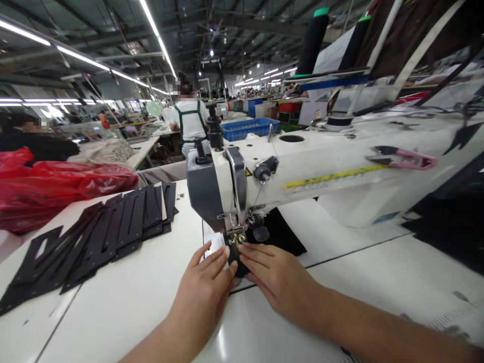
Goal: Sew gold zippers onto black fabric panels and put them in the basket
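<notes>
Both hands are at the needle area of a white sewing machine (pixel 272 171). A small black fabric piece (pixel 242 270) lies under the presser foot (pixel 237 238). My left hand (pixel 204 290) grips its left side, with the fingers forward and the thumb close to the edge. My right hand (pixel 282 277) holds the right side, its fingers stretched toward the foot and the thumb low. A larger black panel (pixel 283 234) spreads behind the foot, under the machine arm. Whether it joins the small piece is hidden by the hands and foot.
Overlapping black cut pieces (pixel 109 232) with slots lie on the table at left, beside red plastic bags (pixel 68 181). Pink-handled snips (pixel 404 157) rest on the machine arm. Black thread cones (pixel 312 43) stand above. Behind are a blue basket (pixel 249 130) and a person (pixel 189 118).
</notes>
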A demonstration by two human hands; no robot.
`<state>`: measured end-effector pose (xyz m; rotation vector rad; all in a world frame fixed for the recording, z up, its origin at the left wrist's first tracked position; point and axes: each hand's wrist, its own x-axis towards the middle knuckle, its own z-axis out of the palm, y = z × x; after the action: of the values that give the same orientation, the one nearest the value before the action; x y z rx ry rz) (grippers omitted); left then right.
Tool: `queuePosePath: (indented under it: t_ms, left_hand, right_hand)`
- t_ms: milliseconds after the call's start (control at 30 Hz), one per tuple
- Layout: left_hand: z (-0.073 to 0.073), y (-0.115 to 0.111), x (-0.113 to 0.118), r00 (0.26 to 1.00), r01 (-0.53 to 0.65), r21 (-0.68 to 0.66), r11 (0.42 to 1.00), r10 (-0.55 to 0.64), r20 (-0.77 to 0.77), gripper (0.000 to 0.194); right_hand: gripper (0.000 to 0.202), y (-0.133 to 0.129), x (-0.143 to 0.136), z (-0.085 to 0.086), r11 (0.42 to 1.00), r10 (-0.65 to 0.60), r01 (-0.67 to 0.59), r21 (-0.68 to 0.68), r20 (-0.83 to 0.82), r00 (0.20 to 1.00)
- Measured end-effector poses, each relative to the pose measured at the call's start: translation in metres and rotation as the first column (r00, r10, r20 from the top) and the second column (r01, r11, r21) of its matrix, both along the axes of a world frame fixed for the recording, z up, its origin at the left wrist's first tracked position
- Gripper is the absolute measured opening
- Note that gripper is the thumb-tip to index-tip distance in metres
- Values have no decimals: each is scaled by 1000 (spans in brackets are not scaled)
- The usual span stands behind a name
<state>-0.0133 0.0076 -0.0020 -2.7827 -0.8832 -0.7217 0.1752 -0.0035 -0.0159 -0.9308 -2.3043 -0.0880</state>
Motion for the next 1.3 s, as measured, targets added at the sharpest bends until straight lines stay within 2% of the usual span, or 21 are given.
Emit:
queuePosePath:
  t_ms: [500, 700, 767, 933, 1100, 1300]
  left_hand:
    - [-4, 26, 1, 998, -36, -39, 999, 38, 53, 20]
    - [-8, 25, 0, 990, -44, -24, 999, 47, 137, 18]
    - [-10, 26, 0, 989, -46, -16, 999, 48, 143, 17]
    - [-9, 30, 2, 989, -55, -53, 997, 62, 134, 17]
    - [-8, 33, 3, 985, -55, -36, 998, 60, 162, 17]
    - [-9, 32, 2, 985, -59, -40, 997, 64, 161, 17]
  right_hand:
    - [26, 24, -6, -2, 997, -48, 44, -56, -63, 997]
    - [23, 24, -6, -4, 990, -82, 86, 111, -40, 996]
    - [23, 24, -6, -3, 988, -82, 87, 124, -40, 996]
    - [19, 29, -4, -4, 992, -107, 107, 66, -3, 994]
    - [17, 32, -4, -6, 990, -142, 142, -3, 42, 989]
    - [20, 31, -4, -6, 991, -135, 136, -21, 25, 991]
